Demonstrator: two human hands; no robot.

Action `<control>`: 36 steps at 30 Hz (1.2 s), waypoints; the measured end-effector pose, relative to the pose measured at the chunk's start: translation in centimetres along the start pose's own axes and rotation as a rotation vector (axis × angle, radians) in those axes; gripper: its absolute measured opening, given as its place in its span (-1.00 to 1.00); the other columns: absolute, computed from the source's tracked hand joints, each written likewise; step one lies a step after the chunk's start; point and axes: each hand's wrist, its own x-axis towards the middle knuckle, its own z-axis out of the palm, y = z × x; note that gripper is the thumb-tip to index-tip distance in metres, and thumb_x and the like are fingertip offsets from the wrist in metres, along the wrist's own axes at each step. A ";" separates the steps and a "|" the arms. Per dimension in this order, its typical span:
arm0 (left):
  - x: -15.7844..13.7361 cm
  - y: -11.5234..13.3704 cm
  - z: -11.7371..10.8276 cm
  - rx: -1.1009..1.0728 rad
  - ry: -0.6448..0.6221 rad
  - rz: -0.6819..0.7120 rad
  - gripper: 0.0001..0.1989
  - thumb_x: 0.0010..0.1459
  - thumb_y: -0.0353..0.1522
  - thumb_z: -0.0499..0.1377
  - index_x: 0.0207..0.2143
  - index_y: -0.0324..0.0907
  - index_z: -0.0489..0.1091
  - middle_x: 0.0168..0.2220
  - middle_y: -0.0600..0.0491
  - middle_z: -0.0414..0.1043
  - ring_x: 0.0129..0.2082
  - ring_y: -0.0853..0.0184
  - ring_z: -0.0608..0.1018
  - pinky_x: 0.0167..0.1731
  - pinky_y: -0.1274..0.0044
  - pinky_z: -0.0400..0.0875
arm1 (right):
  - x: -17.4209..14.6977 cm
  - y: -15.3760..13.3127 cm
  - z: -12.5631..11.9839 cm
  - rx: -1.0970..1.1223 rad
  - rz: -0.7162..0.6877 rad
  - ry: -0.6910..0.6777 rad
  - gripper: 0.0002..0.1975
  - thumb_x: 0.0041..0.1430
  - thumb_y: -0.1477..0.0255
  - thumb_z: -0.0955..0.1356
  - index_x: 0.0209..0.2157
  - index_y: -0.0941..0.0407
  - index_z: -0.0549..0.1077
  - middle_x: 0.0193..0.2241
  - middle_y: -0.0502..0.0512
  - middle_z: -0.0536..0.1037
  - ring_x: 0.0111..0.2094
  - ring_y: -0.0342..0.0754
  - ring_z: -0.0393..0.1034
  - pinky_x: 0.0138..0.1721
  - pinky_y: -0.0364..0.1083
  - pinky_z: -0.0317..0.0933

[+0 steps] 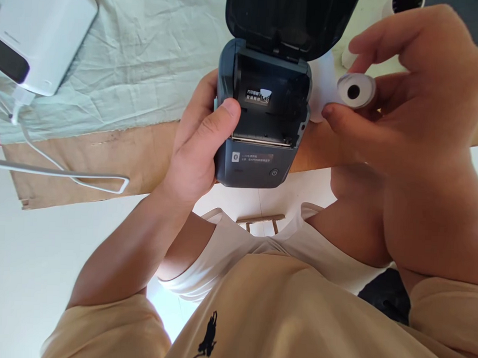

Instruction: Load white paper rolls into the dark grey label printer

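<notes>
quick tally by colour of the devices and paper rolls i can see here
Dark grey: 1, the small printer with its lid open, held in the left hand
White: 2, the paper roll held in the right hand, and the white device on the cloth at top left
Total: 3

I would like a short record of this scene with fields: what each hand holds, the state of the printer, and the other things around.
left hand: the left hand grips the dark small printer by its side, thumb on the front edge
right hand: the right hand holds a white paper roll in its fingertips, beside the printer
printer lid: open, compartment empty
surface: table with pale cloth
nearby: white device with white cable
</notes>
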 end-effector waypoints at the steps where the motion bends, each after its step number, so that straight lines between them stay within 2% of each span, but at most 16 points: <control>1: 0.0 0.0 0.0 -0.012 -0.008 -0.009 -0.42 0.04 0.10 0.30 -0.02 -0.06 0.53 -0.16 -0.09 0.57 -0.32 0.11 0.64 -0.39 0.27 0.55 | 0.0 0.1 -0.1 -0.016 -0.040 0.003 -0.52 0.02 0.37 0.48 0.02 0.10 0.50 -0.06 0.04 0.46 -0.24 -0.43 0.28 -0.38 -0.37 0.18; 5: 0.0 0.3 0.3 -0.004 0.005 -0.030 -0.46 0.00 0.09 0.34 -0.08 -0.03 0.54 -0.23 -0.05 0.54 -0.40 0.17 0.57 -0.46 0.30 0.50 | 0.1 0.7 0.1 -0.093 -0.181 0.009 -0.64 0.08 0.30 0.48 -0.07 0.09 0.56 -0.23 0.07 0.45 -0.36 -0.46 0.10 -0.41 -0.34 0.04; 7: 0.0 0.5 0.4 0.010 0.005 -0.028 -0.48 -0.01 0.10 0.35 -0.13 -0.03 0.56 -0.29 -0.03 0.51 -0.45 0.21 0.54 -0.50 0.32 0.46 | 0.2 0.8 0.3 -0.125 -0.160 -0.012 -0.64 0.10 0.24 0.49 -0.08 0.06 0.57 -0.24 0.07 0.47 -0.35 -0.44 0.11 -0.41 -0.32 0.02; 9: 0.1 0.6 0.6 0.000 0.011 -0.022 -0.52 -0.02 0.07 0.37 -0.16 -0.03 0.57 -0.34 -0.02 0.49 -0.48 0.23 0.51 -0.53 0.34 0.41 | 0.1 0.7 0.3 -0.132 -0.093 -0.056 -0.63 0.09 0.23 0.49 -0.08 0.05 0.55 -0.25 0.06 0.48 -0.37 -0.43 0.14 -0.38 -0.30 0.08; 12: 0.0 0.7 0.8 -0.036 0.036 -0.031 -0.56 -0.05 0.03 0.40 -0.19 0.01 0.58 -0.35 0.00 0.49 -0.50 0.27 0.48 -0.54 0.37 0.38 | -0.1 0.5 0.2 -0.114 -0.002 -0.118 -0.57 0.09 0.27 0.46 0.01 0.04 0.47 -0.14 0.04 0.50 -0.38 -0.43 0.22 -0.34 -0.26 0.16; 15: 0.0 0.8 0.9 -0.034 0.033 -0.020 -0.61 -0.04 0.03 0.40 -0.22 0.04 0.57 -0.43 0.03 0.46 -0.52 0.27 0.47 -0.55 0.38 0.36 | 0.0 0.4 0.2 -0.119 -0.018 -0.145 -0.58 0.04 0.31 0.42 -0.02 0.04 0.48 -0.22 0.04 0.49 -0.34 -0.40 0.23 -0.30 -0.25 0.13; 17: 0.0 0.8 0.9 -0.025 0.033 -0.025 -0.59 -0.08 0.05 0.41 -0.26 0.05 0.57 -0.43 0.03 0.47 -0.47 0.23 0.51 -0.53 0.37 0.38 | 0.1 0.5 0.3 -0.130 -0.041 -0.150 -0.62 0.03 0.27 0.44 -0.09 0.05 0.50 -0.32 0.06 0.43 -0.33 -0.37 0.17 -0.27 -0.24 0.13; 21: -0.2 0.9 0.8 -0.043 0.056 -0.096 -0.46 -0.07 0.09 0.41 -0.13 -0.01 0.54 -0.19 -0.05 0.56 -0.16 0.09 0.64 -0.35 0.30 0.52 | 0.3 0.5 0.6 -0.154 -0.053 -0.128 -0.58 0.09 0.10 0.47 -0.12 0.08 0.50 -0.33 0.08 0.39 -0.33 -0.37 0.15 -0.32 -0.25 0.07; 24: -0.4 0.9 0.7 -0.042 0.061 -0.109 -0.41 0.01 0.10 0.36 -0.03 -0.08 0.50 -0.11 -0.10 0.55 0.01 0.00 0.63 -0.22 0.26 0.54 | 0.1 0.5 0.6 -0.153 -0.074 -0.080 -0.66 0.13 0.20 0.45 -0.11 0.06 0.49 -0.29 0.05 0.43 -0.33 -0.39 0.17 -0.32 -0.27 0.03; 26: -0.4 0.8 0.6 -0.035 0.050 -0.104 -0.39 -0.01 0.12 0.37 -0.04 -0.06 0.50 -0.10 -0.09 0.55 -0.02 0.02 0.63 -0.26 0.28 0.53 | -0.2 0.5 0.6 -0.147 -0.099 -0.068 -0.64 0.12 0.30 0.42 -0.02 0.03 0.45 -0.26 0.01 0.46 -0.37 -0.41 0.12 -0.32 -0.28 0.05; 28: -0.2 0.6 0.5 -0.021 0.038 -0.108 -0.37 -0.09 0.14 0.39 -0.07 -0.01 0.52 -0.11 -0.08 0.57 -0.13 0.04 0.63 -0.34 0.29 0.50 | -0.4 0.6 0.8 -0.142 -0.128 -0.076 -0.57 0.11 0.36 0.37 0.05 0.01 0.41 -0.24 0.00 0.48 -0.38 -0.40 0.14 -0.29 -0.26 0.11; 32: 0.2 0.1 0.4 -0.022 0.080 -0.095 -0.36 -0.20 0.15 0.39 -0.12 0.02 0.54 -0.19 -0.08 0.58 -0.36 0.08 0.59 -0.43 0.24 0.47 | -0.5 0.7 1.5 -0.134 -0.168 -0.027 -0.63 0.13 0.23 0.39 -0.03 0.05 0.45 -0.22 0.06 0.48 -0.24 -0.29 0.31 -0.24 -0.21 0.18; 34: 0.2 -0.1 0.3 -0.019 0.086 -0.079 -0.39 -0.17 0.14 0.36 -0.13 0.03 0.54 -0.20 -0.07 0.58 -0.36 0.08 0.59 -0.44 0.24 0.47 | -0.5 0.7 1.6 -0.134 -0.155 0.000 -0.64 0.18 0.17 0.40 -0.05 0.05 0.46 -0.21 0.06 0.49 -0.22 -0.29 0.34 -0.22 -0.21 0.22; 36: 0.2 -0.1 0.4 -0.010 0.068 -0.065 -0.42 -0.14 0.14 0.35 -0.13 0.04 0.55 -0.20 -0.07 0.58 -0.32 0.06 0.61 -0.46 0.26 0.46 | -0.6 0.4 1.6 -0.089 -0.101 -0.020 -0.61 0.23 0.17 0.36 0.04 0.01 0.42 -0.13 0.04 0.52 -0.21 -0.30 0.38 -0.20 -0.22 0.28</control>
